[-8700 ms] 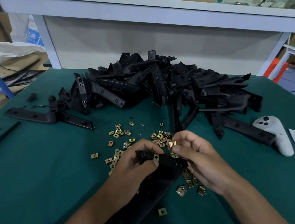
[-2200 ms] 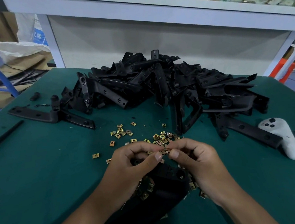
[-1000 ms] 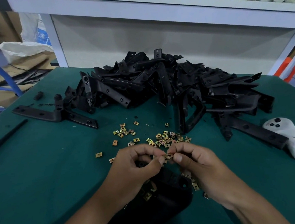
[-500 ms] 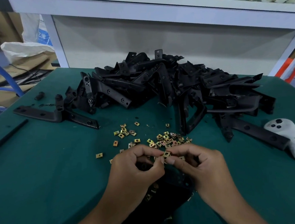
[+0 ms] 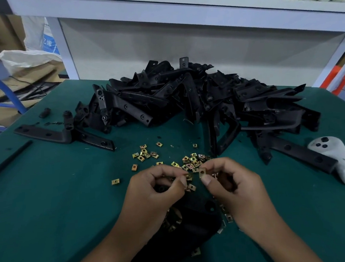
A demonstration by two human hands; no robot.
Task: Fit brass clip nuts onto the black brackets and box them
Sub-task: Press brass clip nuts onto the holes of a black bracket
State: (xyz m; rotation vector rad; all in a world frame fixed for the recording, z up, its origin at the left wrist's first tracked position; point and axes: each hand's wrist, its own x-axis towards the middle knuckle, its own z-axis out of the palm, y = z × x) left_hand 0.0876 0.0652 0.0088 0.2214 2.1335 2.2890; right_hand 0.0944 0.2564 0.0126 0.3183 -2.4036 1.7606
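A black bracket (image 5: 196,213) lies on the green table (image 5: 49,202) under both hands, its far end hidden by my left hand (image 5: 153,192). My right hand (image 5: 233,186) pinches one brass clip nut (image 5: 202,172) between thumb and forefinger. My left hand's thumb and forefinger pinch another small brass clip nut (image 5: 188,176) just to its left; the two nuts are a little apart. Loose brass clip nuts (image 5: 192,160) are scattered just beyond the fingers and beside the bracket. A big heap of black brackets (image 5: 196,100) fills the back of the table.
A single long bracket (image 5: 64,135) lies at the left. A thin black strip (image 5: 7,162) sits near the left edge. A white controller (image 5: 339,159) rests at the right by a paper corner. A white shelf frame stands behind the table.
The two hands, which held a nut together at the fingertips, have drawn slightly apart; each now pinches a separate nut. The bracket beneath them stays put.
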